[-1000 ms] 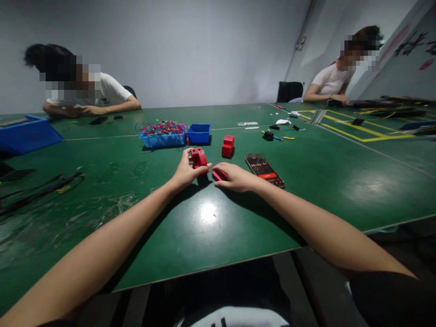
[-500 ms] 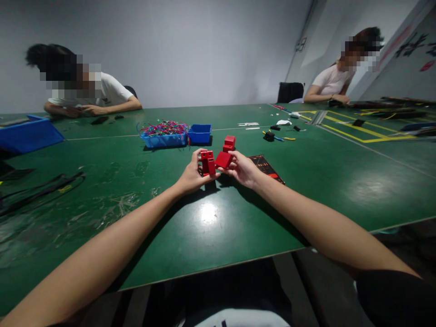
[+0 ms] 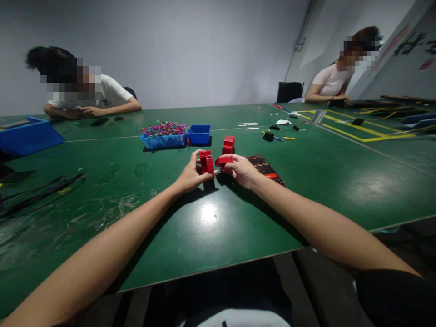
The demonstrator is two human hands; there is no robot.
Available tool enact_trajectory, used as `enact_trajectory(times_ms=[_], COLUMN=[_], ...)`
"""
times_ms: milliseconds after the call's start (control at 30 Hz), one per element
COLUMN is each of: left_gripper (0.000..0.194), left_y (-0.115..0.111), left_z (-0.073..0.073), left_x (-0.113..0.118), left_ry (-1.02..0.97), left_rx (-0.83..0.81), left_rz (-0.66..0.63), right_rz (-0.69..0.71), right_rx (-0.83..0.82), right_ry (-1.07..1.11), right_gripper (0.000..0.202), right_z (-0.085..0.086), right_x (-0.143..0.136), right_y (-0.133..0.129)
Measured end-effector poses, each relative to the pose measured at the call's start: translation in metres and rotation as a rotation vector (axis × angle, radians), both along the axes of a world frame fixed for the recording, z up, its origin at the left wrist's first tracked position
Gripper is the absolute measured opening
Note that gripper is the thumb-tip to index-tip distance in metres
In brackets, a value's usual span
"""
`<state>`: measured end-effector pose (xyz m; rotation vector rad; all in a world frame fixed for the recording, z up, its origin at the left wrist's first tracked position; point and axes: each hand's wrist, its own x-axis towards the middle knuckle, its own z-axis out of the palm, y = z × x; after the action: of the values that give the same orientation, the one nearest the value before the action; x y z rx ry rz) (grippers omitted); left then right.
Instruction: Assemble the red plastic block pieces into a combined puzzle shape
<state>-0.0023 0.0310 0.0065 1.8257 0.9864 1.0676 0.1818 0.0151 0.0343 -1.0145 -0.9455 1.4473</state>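
Note:
My left hand [image 3: 190, 175] is closed on a red block-shaped housing [image 3: 206, 162] with two round holes at its top, held upright above the green table. Close on its right, my right hand [image 3: 242, 170] pinches a flat red piece [image 3: 223, 161] between thumb and fingers, seen nearly edge-on. A small gap separates the two red parts. Just behind them a third red block [image 3: 228, 144] stands on the table. Beside my right wrist lies a dark phone [image 3: 267, 171] with a timer on its screen, partly covered by that hand.
A blue tray heaped with coloured wires [image 3: 165, 140] and a smaller blue bin [image 3: 200, 134] stand beyond my hands. Pliers [image 3: 289, 138] and small black parts lie farther right. Black cables [image 3: 44, 190] rest at left. Two people sit across the green table [image 3: 163, 254].
My right hand has turned the flat red piece from showing its broad face to nearly edge-on. The red housing in my left hand has shifted slightly left and rotated a little.

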Motion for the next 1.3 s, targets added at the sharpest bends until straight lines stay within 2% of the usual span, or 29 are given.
enact_trajectory(times_ms=[300,533,800,967,1167,1300], left_gripper=[0.081,0.079,0.078,0.079,0.079,0.079], left_y=[-0.0003,-0.0007,-0.0007,-0.0005,-0.0018,-0.0020], left_z=[0.0007,0.0009,0.0013,0.0016,0.0021,0.0021], left_x=[0.0001,0.0006,-0.0002,0.0003,0.0013,0.0011], left_ry=[0.022,0.024,0.054,0.046,0.042,0.035], left_rx=[0.022,0.041,0.049,0.040,0.037,0.035], left_rz=[-0.012,-0.055,-0.037,-0.043,-0.038,-0.042], right_rz=[-0.038,0.006,0.064,0.063,0.000,0.007], right_rx=[-0.093,-0.130,-0.221,-0.100,0.010,0.009], right_ry=[0.068,0.156,0.154,0.087,0.049,0.055], right_gripper=[0.039,0.039,0.016,0.015,0.034,0.024], right_z=[0.0033,0.0023,0.0063,0.0029,-0.0030,-0.0008], right_x=[-0.0020,0.0012,0.0034,0.0021,0.0014,-0.0014], right_y=[-0.0011,0.0021,0.0011,-0.0006,-0.0003,-0.0022])
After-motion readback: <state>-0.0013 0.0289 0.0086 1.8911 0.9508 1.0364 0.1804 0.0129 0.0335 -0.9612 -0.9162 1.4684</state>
